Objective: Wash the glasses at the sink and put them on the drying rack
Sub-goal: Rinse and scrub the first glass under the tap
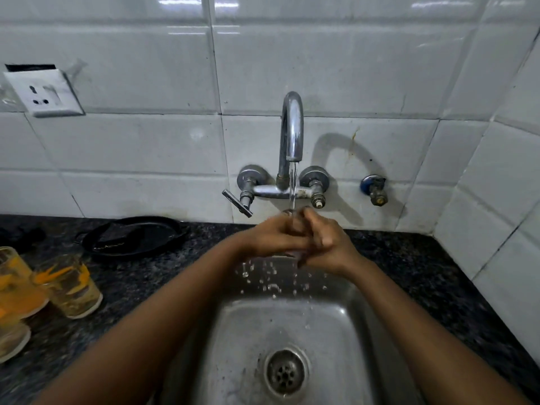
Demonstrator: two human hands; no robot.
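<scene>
Both my hands meet under the running tap [292,127], over the back of the steel sink [248,331]. My left hand [271,236] and my right hand [324,236] are wrapped round a clear glass [293,213], of which only the rim and a bit of the base show between the fingers. Water runs from the spout into the glass, and drops splash down into the basin. At the left, on the dark counter, stand three glasses with orange print [70,285], the outer ones partly cut off by the frame's edge.
A black pan [131,235] lies on the granite counter [438,287] behind the glasses. The tap's lever handle [236,203] sticks out to the left. A wall socket [43,92] sits on the white tiles. The drain [286,372] is near the bottom.
</scene>
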